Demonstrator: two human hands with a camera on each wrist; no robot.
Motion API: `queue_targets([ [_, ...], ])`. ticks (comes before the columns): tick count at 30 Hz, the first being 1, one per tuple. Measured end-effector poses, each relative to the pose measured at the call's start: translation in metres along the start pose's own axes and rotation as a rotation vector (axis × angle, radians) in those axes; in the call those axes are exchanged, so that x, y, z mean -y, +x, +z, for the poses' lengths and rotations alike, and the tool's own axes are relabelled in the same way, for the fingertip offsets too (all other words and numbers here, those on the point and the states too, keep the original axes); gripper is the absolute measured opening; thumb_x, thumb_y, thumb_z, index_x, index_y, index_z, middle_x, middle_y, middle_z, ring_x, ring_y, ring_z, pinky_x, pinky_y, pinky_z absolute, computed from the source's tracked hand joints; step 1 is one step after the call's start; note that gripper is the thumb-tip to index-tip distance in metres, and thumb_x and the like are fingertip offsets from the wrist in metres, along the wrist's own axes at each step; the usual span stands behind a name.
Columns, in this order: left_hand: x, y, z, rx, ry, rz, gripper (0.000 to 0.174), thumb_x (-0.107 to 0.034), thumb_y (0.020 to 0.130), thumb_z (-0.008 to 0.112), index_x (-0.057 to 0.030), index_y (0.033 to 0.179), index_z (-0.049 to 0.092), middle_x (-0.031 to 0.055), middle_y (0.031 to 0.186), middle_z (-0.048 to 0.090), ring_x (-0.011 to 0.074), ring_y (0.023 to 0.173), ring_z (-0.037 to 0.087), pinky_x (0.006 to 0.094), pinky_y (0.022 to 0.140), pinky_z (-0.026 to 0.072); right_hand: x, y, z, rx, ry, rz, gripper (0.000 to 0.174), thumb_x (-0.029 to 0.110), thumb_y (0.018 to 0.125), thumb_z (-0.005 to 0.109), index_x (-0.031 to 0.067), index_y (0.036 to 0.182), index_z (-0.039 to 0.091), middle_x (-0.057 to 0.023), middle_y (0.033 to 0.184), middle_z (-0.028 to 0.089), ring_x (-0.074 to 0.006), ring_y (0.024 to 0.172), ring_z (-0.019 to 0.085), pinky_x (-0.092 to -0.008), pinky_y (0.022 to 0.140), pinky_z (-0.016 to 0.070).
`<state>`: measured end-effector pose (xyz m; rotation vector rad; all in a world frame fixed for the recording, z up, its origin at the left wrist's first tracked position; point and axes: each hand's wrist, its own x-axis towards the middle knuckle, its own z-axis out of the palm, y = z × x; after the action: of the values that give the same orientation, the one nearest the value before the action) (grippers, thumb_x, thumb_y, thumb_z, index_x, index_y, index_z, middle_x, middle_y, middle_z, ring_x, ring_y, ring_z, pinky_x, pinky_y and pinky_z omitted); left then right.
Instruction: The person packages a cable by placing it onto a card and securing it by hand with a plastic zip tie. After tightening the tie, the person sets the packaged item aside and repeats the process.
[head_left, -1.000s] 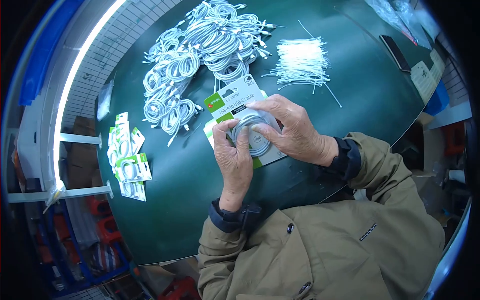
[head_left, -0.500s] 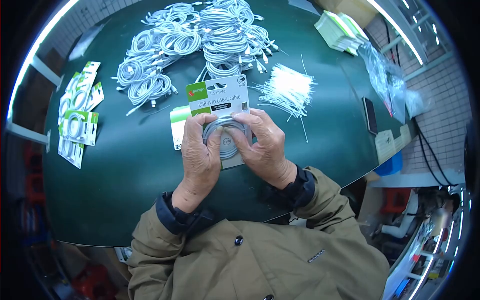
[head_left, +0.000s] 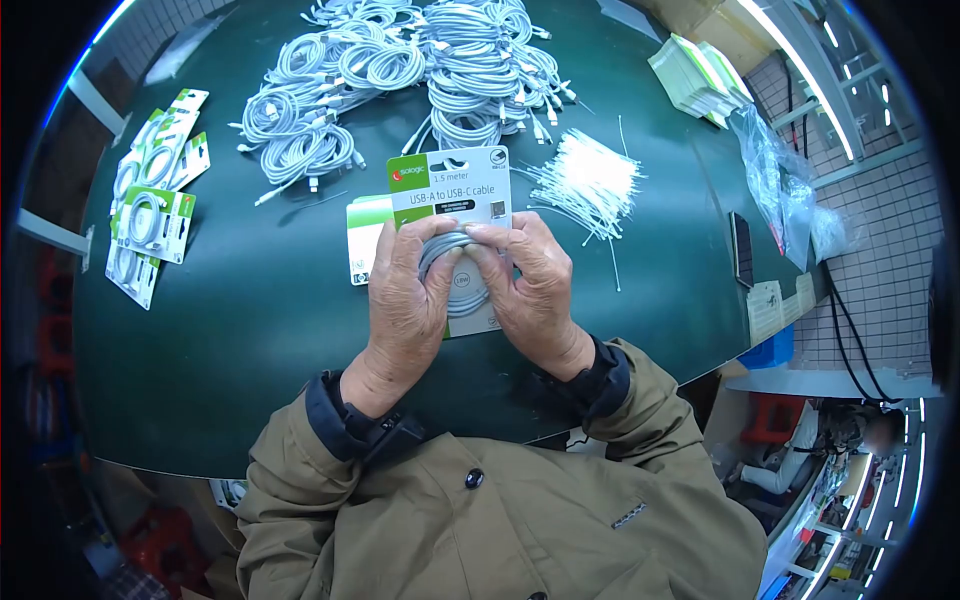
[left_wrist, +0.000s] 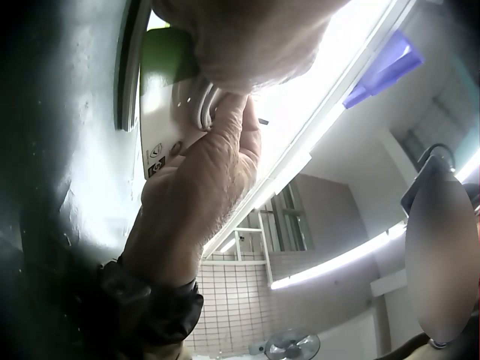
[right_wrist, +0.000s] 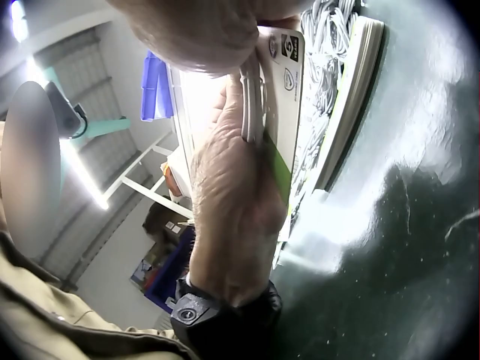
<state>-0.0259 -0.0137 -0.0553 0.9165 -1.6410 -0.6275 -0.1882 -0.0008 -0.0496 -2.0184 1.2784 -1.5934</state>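
Both hands pinch a coiled grey cable (head_left: pixel 472 296) against a white and green printed card (head_left: pixel 470 170), held upright above the table. The left hand (head_left: pixel 405 300) grips the coil's upper left, its thumb and index finger on the cable. Opposite it, the right hand (head_left: pixel 532 290) pinches the coil's upper right, with the two thumbs close together. Seen from the left wrist, the cable (left_wrist: pixel 204 112) lies on the card's face (left_wrist: pixel 161 112); the right wrist view shows the coil (right_wrist: pixel 252 105) beside the card's edge. More cards (head_left: pixel 365 240) lie behind the held one.
Piles of coiled cables (head_left: pixel 480 75) lie at the back of the green table (head_left: pixel 250 390). White zip ties (head_left: pixel 590 180) are spread on the right, near a phone (head_left: pixel 741 248), plastic bags (head_left: pixel 790 190) and a card stack (head_left: pixel 695 80). Carded cables (head_left: pixel 150 215) lie at left.
The head view has turned, bringing the card stack at the back right into sight. The right hand has shifted from the card's right side to the coil's top, closer to the left hand.
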Motion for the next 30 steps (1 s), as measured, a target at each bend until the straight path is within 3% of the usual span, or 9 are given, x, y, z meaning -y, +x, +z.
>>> queue_targets([
  [10, 0.006, 0.001, -0.001, 0.027, -0.143, -0.087, 0.016, -0.006, 0.099, 0.073, -0.0022, 0.113, 0.067, 0.0158, 0.108, 0.064, 0.0316, 0.098, 0.069, 0.0398, 0.085, 0.0555, 0.001, -0.001, 0.000, 0.052, -0.065, 0.060, 0.016, 0.001, 0.094, 0.075, 0.0028, 0.110, 0.072, -0.0149, 0.095, 0.062, -0.0303, 0.083, 0.066, -0.0392, 0.070, 0.0534],
  [16, 0.003, 0.012, -0.004, 0.081, -0.119, -0.066, 0.020, -0.007, 0.098, 0.075, -0.0027, 0.117, 0.069, 0.0134, 0.107, 0.068, 0.0275, 0.096, 0.070, 0.0366, 0.083, 0.0558, 0.001, 0.005, -0.004, -0.014, -0.061, 0.046, 0.018, 0.001, 0.091, 0.078, 0.0036, 0.108, 0.073, -0.0146, 0.095, 0.066, -0.0311, 0.081, 0.067, -0.0394, 0.070, 0.0534],
  [21, -0.001, -0.001, 0.002, 0.021, -0.227, -0.326, 0.031, -0.005, 0.094, 0.077, -0.0019, 0.123, 0.065, 0.0107, 0.106, 0.069, 0.0188, 0.090, 0.066, 0.0347, 0.081, 0.0533, -0.003, 0.005, -0.010, -0.084, -0.046, 0.053, 0.020, 0.001, 0.087, 0.083, 0.0031, 0.106, 0.076, -0.0137, 0.093, 0.069, -0.0277, 0.081, 0.069, -0.0368, 0.069, 0.0543],
  [24, 0.000, -0.002, -0.002, 0.078, -0.068, -0.311, 0.029, -0.006, 0.095, 0.076, -0.0017, 0.121, 0.064, 0.0114, 0.105, 0.068, 0.0216, 0.091, 0.066, 0.0370, 0.082, 0.0526, -0.004, 0.004, -0.009, -0.087, -0.009, 0.064, 0.021, 0.002, 0.087, 0.084, 0.0032, 0.107, 0.078, -0.0131, 0.093, 0.071, -0.0257, 0.081, 0.070, -0.0351, 0.069, 0.0548],
  [27, 0.002, 0.001, 0.001, 0.041, 0.076, -0.137, 0.025, -0.006, 0.096, 0.075, -0.0018, 0.118, 0.064, 0.0115, 0.103, 0.066, 0.0251, 0.092, 0.065, 0.0380, 0.082, 0.0519, -0.004, 0.001, -0.008, -0.078, 0.026, 0.072, 0.024, 0.003, 0.087, 0.085, 0.0045, 0.109, 0.079, -0.0110, 0.092, 0.070, -0.0223, 0.078, 0.068, -0.0331, 0.067, 0.0539],
  [30, 0.006, -0.001, 0.004, 0.035, 0.052, -0.076, 0.021, -0.008, 0.098, 0.073, -0.0020, 0.116, 0.063, 0.0117, 0.101, 0.063, 0.0282, 0.093, 0.064, 0.0386, 0.083, 0.0517, -0.001, 0.003, -0.011, -0.054, 0.017, 0.093, 0.021, 0.006, 0.088, 0.085, 0.0051, 0.108, 0.078, -0.0105, 0.090, 0.068, -0.0213, 0.074, 0.064, -0.0331, 0.065, 0.0524],
])
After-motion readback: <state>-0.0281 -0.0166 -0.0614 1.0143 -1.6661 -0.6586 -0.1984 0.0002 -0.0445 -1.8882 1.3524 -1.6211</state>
